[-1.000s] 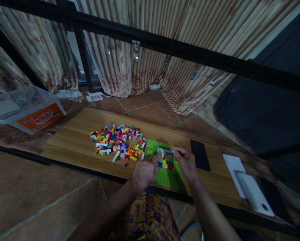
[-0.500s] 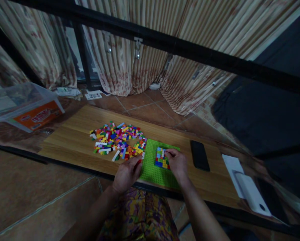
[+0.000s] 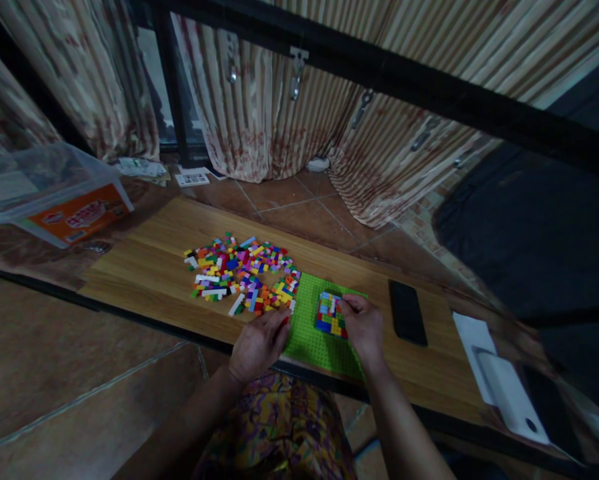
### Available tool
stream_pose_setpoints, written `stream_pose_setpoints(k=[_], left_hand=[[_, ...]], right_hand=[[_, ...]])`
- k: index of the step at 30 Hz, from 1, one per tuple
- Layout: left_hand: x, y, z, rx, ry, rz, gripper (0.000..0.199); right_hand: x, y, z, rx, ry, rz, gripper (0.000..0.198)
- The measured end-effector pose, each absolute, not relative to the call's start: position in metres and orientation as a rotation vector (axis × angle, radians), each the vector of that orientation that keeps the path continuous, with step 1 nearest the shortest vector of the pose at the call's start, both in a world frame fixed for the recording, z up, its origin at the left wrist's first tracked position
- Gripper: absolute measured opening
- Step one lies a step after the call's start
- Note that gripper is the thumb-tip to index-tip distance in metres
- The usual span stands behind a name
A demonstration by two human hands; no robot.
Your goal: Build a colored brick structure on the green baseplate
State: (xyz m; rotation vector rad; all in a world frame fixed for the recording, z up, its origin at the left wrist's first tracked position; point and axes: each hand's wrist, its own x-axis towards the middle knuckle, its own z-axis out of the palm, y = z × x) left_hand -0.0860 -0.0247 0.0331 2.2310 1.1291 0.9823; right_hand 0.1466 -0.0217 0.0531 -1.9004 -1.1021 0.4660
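Left hand [image 3: 259, 343]: grip closed, thumb and finger pinching a small red brick [image 3: 285, 321], just over the near-left corner of the green baseplate [image 3: 309, 347]. Right hand [image 3: 364, 327]: fingertips at the right side of the multicolor brick build [image 3: 328, 313], partly covering it; can't tell if that grip is closed on a piece. Build sits on the baseplate, blue/yellow/red along its near side, light blue at its far-left corner. Baseplate lies flat on the wooden table [image 3: 149, 247], right of center, reaching the near edge. Loose brick pile [image 3: 239, 273] spread just left of it, mixed colors. Dark phone-like slab [image 3: 407, 312] right of the baseplate, toward the table's right edge, apart from it.
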Motion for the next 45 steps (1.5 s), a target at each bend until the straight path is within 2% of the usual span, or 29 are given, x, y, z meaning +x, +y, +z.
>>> stream_pose_setpoints(k=[11,18,23,30,36,45], left_hand=[[-0.086,-0.026,0.028,2.226,1.148,0.950,0.027],[-0.090,-0.027,0.034,2.097,1.054,1.093,0.024],[-0.094,-0.027,0.031,1.812,1.115,1.215,0.017],[-0.099,-0.022,0.043,1.456,0.994,1.190,0.018],[-0.100,-0.020,0.046,1.190,0.875,1.195,0.027],[-0.100,-0.019,0.046,1.169,0.879,1.154,0.026]], right_hand=[[0.147,-0.013,0.055,-1.958,-1.027,0.493,0.024],[0.144,-0.015,0.064,-1.974,-1.044,0.476,0.025],[0.113,-0.040,0.067,-1.736,-1.005,0.412,0.026],[0.044,-0.074,0.067,-1.602,-1.333,0.770,0.031],[0.024,-0.066,0.067,-1.499,-1.243,0.947,0.025],[0.026,-0.058,0.052,-1.465,-1.079,0.890,0.023]])
